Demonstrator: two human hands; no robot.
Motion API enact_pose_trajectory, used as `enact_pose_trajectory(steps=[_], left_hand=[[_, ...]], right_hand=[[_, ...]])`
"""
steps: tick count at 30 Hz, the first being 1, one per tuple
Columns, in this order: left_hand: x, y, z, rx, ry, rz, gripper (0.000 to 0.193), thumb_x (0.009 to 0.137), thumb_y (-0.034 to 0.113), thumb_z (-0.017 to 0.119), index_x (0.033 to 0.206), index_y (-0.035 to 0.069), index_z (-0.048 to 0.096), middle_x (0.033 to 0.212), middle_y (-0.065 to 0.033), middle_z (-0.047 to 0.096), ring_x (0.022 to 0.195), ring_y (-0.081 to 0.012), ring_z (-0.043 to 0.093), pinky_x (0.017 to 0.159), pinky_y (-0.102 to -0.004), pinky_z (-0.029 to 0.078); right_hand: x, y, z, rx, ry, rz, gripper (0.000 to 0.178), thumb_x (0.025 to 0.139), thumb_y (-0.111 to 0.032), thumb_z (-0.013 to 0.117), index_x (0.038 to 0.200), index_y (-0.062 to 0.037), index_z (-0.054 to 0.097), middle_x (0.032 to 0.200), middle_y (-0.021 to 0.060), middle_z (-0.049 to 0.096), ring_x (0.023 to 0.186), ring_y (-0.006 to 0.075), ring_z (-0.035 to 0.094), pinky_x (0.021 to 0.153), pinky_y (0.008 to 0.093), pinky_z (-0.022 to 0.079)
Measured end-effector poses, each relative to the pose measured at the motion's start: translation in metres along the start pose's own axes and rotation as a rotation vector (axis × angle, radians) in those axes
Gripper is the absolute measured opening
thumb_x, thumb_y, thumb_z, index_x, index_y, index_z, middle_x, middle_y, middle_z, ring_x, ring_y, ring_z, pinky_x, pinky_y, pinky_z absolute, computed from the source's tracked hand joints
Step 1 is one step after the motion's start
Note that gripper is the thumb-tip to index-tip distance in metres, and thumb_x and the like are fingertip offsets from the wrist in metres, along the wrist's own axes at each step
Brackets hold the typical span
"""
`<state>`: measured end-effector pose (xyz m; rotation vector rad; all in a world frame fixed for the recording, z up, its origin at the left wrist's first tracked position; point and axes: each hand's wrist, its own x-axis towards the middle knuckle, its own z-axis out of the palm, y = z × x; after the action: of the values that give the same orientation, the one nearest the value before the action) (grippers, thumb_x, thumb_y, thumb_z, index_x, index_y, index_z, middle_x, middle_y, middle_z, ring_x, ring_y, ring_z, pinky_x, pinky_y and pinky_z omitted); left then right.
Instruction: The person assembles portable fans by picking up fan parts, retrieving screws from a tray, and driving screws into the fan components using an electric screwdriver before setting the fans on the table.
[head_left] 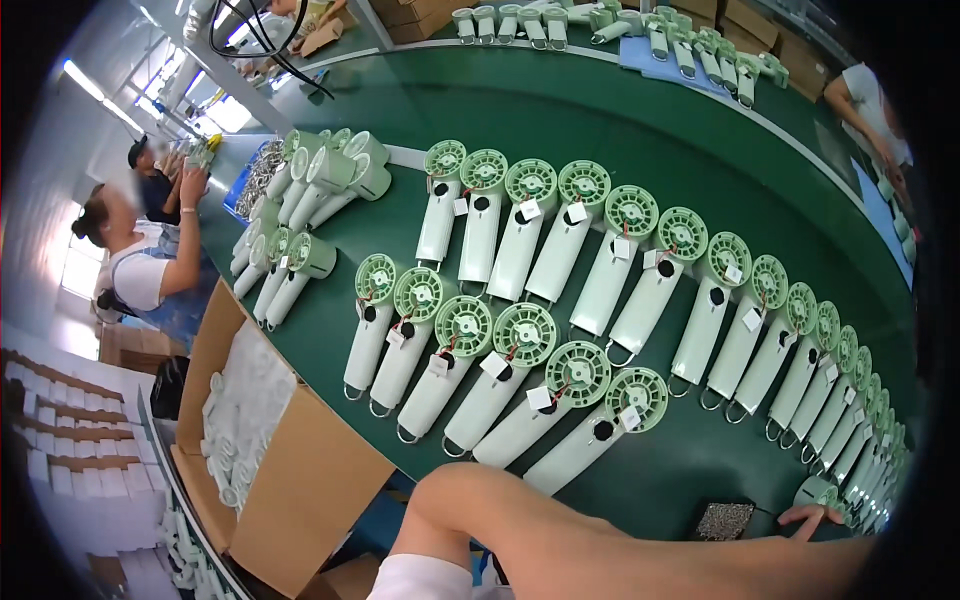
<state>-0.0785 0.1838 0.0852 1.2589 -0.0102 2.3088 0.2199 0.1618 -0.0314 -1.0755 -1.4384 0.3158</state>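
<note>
My left arm bends at the elbow and crosses the lower part of the view toward the right; its hand lies out of sight past the right rim. Behind that forearm, at the lower right, shows part of what looks like my right hand, its fingers stretched apart and pointing left. It is close beside the pale green round head of a handheld fan; whether it touches the fan is unclear. A small dark tray of screws sits left of the fingers. Rows of handheld fans lie nearby, with red wires and white tags at their necks.
Fan housings are clustered at the left of the green table, by a blue bin of metal parts. An open cardboard box holds white parts below the table's edge. Other people work at the left and far right.
</note>
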Motion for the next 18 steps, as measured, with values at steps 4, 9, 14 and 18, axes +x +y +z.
enact_pose_trajectory(steps=[4, 9, 14, 18], left_hand=[[0.001, -0.004, 0.002, 0.02, -0.005, 0.024, 0.016, 0.083, -0.003, 0.052, 0.096, -0.007, 0.061, 0.084, -0.0122, 0.062, 0.078, -0.0215, 0.057, 0.067, -0.031, 0.043], [0.0, -0.006, 0.0, 0.042, -0.004, 0.026, 0.016, 0.084, -0.002, 0.052, 0.096, -0.007, 0.061, 0.083, -0.0116, 0.061, 0.077, -0.0212, 0.056, 0.066, -0.0309, 0.043], [-0.003, -0.003, 0.001, 0.073, 0.009, 0.017, 0.016, 0.085, -0.002, 0.051, 0.096, -0.006, 0.061, 0.083, -0.0111, 0.061, 0.076, -0.021, 0.056, 0.065, -0.0309, 0.043], [-0.004, -0.002, 0.0, 0.099, 0.001, 0.023, 0.016, 0.085, -0.001, 0.051, 0.096, -0.006, 0.061, 0.082, -0.0106, 0.06, 0.075, -0.0208, 0.056, 0.065, -0.0308, 0.043]], right_hand=[[0.0, 0.003, -0.008, -0.032, -0.02, 0.056, 0.026, 0.094, -0.011, 0.054, 0.113, 0.0028, 0.041, 0.055, 0.012, 0.054, 0.044, 0.0191, 0.047, 0.051, 0.0315, 0.044], [0.001, 0.012, -0.016, 0.102, -0.048, 0.127, 0.025, 0.097, -0.017, 0.051, 0.114, -0.0019, 0.042, 0.059, 0.0137, 0.054, 0.048, 0.0218, 0.05, 0.057, 0.0328, 0.046], [0.003, 0.005, -0.021, -0.053, -0.138, 0.2, 0.024, 0.102, -0.022, 0.038, 0.089, -0.0064, 0.051, 0.067, 0.016, 0.058, 0.057, 0.028, 0.057, 0.064, 0.0347, 0.051], [-0.006, 0.008, -0.005, -0.005, 0.004, 0.154, 0.017, 0.094, -0.007, 0.049, 0.103, 0.0044, 0.041, 0.065, 0.0082, 0.048, 0.051, 0.0149, 0.045, 0.057, 0.0257, 0.042]])
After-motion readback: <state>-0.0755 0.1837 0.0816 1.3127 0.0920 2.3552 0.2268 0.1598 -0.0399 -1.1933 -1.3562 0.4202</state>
